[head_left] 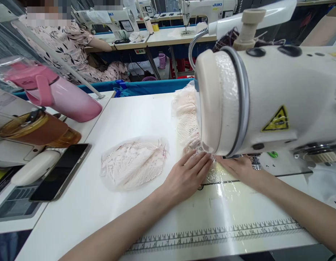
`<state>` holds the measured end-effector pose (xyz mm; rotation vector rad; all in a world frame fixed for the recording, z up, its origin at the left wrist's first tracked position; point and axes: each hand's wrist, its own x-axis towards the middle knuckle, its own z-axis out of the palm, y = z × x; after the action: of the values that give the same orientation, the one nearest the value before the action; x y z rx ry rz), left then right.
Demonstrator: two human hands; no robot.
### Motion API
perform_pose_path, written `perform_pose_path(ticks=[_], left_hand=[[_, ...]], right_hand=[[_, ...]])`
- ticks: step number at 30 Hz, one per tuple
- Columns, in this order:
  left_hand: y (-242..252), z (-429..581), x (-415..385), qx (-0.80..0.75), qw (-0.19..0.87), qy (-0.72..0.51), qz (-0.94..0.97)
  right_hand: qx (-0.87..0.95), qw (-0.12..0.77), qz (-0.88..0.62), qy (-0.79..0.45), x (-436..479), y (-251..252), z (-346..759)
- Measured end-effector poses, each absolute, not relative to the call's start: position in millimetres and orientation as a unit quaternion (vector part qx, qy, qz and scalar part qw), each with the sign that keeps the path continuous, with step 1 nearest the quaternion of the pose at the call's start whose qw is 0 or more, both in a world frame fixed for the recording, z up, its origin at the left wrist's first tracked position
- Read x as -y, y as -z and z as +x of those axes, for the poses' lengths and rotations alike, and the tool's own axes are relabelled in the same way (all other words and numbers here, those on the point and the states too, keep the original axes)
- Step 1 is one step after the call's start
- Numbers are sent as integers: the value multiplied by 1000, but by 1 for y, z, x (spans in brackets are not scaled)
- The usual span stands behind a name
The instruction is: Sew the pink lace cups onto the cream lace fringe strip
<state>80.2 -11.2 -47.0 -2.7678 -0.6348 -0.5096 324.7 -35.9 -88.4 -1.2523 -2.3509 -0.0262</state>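
My left hand (190, 173) lies flat, fingers stretched out, on the near end of a pale lace fabric piece (185, 117) beside the sewing machine head (225, 101). Under the machine head my right hand (237, 166) reaches in from the right, its fingertips close to the same lace. The machine head hides part of those fingers and the needle area, so their grip does not show. To the left of my left hand, a second lace piece (134, 163) with loose dark red threads rests on the white table (140, 116).
A printed ruler (217, 235) runs along the table's front edge. At left are a phone (60, 172), a white computer mouse (36, 166), an amber cup (37, 128) and a pink tumbler (61, 94). Behind, another person (61, 47) sits near more sewing machines (208, 11).
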Motion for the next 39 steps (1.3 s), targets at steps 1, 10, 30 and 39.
perform_pose_path(ticks=[1, 10, 30, 39], left_hand=[[48, 80, 11, 206, 124, 173, -955], [42, 83, 10, 246, 96, 187, -946], [41, 83, 8, 270, 71, 181, -943], [42, 81, 6, 297, 39, 148, -942]], right_hand=[[860, 231, -454, 13, 40, 82, 323], [850, 208, -481, 58, 46, 63, 303], [868, 143, -438, 183, 48, 54, 302], [837, 258, -473, 98, 38, 54, 306]])
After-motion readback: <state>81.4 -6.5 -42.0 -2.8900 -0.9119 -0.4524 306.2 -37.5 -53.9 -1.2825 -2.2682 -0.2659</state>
